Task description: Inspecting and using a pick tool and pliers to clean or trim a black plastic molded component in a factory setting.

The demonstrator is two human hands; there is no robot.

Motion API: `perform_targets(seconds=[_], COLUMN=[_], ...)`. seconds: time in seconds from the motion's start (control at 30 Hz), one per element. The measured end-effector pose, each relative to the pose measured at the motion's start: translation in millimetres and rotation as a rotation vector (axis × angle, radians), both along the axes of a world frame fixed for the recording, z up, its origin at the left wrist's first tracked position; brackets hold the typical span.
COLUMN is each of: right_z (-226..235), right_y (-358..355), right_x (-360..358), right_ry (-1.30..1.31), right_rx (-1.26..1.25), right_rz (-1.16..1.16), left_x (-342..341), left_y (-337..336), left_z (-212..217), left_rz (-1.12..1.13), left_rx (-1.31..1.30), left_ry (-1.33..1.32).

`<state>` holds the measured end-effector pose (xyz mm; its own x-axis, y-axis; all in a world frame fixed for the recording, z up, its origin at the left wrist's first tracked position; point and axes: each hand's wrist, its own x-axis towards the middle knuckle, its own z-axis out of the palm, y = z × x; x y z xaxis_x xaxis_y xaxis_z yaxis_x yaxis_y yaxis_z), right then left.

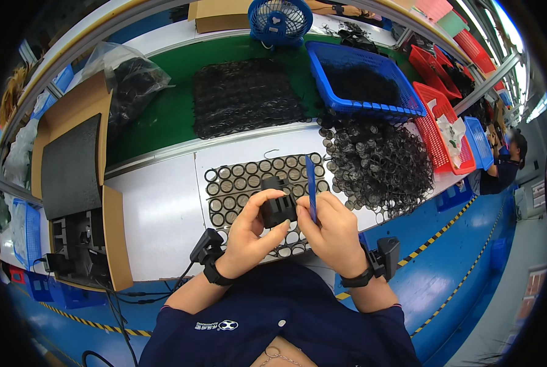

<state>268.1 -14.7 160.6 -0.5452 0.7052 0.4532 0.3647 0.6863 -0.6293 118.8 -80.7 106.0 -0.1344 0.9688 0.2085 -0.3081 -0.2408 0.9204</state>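
My left hand [246, 235] is closed around a black cylindrical plastic part [277, 210] with slots in its side, fingers and thumb on either side of it. Between the thumb and fingers of my right hand [336, 233] a thin flat blue strip [311, 183] stands upright, just right of the part. My right fingertips are close to the part; whether they touch it I cannot tell. Beneath both hands, rows of black-rimmed rings [225, 186] lie in a grid on the white table [157, 214]. To the right is a heap of loose black rings [383, 165].
Behind the table, a green surface [163, 116] holds a dark mat of black pieces [246, 98], a blue basket [371, 107] and a blue fan [279, 23]. A cardboard box [115, 238] stands left, red baskets [445, 128] right. Another person [503, 168] sits far right.
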Motion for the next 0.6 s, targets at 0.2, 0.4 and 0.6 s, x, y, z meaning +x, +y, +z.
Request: perform_targets(seconds=[0.2,0.4,0.6], right_z=[-18.7,-19.9,-16.4], right_y=[44.2,35.2,24.2], right_x=[17.1,34.7,35.0], right_ry=[0.192,0.33,0.366], right_rx=[-0.077,-0.41,-0.546], right_rz=[-0.361,-0.346,-0.257], left_x=[2.1,-1.9,-4.1], left_y=[-0.8,4.5,4.6], left_z=[1.4,5.8,6.8], left_rz=[-0.063,-0.125,-0.153], left_rx=[-0.161,-0.259,-0.245], left_ry=[-0.246,-0.454,-0.52])
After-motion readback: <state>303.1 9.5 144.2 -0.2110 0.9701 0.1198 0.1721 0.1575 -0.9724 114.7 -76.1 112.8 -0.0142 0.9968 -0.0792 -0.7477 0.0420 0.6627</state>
